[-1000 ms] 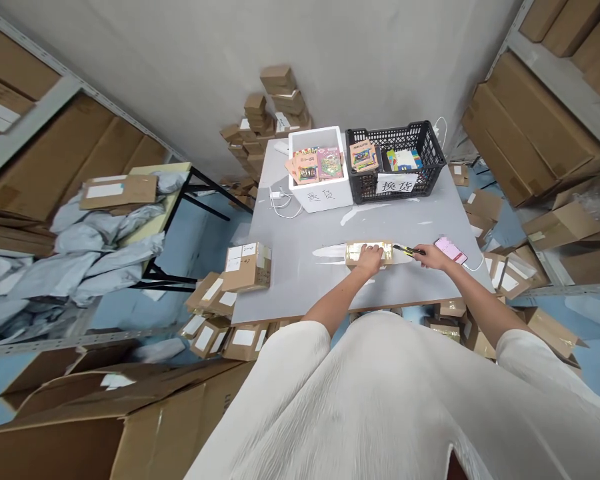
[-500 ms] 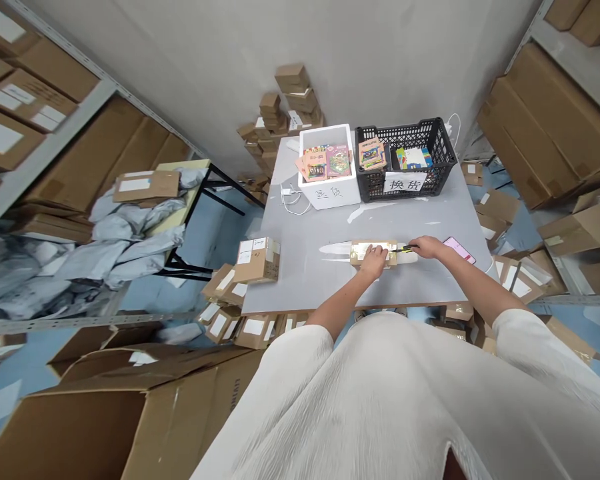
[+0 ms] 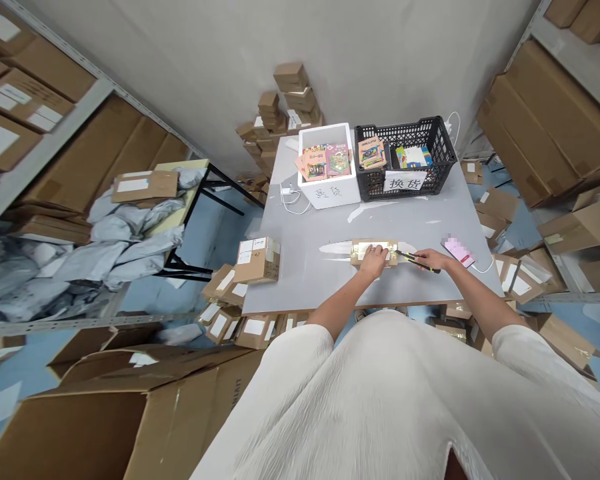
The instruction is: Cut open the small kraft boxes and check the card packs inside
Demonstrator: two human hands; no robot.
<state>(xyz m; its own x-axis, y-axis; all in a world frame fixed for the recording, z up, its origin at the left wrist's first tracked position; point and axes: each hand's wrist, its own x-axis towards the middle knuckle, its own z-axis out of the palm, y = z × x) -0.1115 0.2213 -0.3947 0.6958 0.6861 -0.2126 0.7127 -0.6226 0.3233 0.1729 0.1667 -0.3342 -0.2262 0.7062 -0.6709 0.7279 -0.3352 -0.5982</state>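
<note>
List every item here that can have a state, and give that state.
Left hand: resting on the small taped box
Small taped box: apparently shut
Right hand: gripping the utility knife
Utility knife: held, blade extension too small to tell
Smartphone: screen lit
White foam box: open, holding booklets
Black plastic crate: open, partly filled
Large carton: open

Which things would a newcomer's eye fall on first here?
Probably the black crate and the white box, both holding colourful items, side by side at the back of the table. Nearer, the left hand lies on a small carton while the right hand holds a cutter at the carton's right end.
</note>
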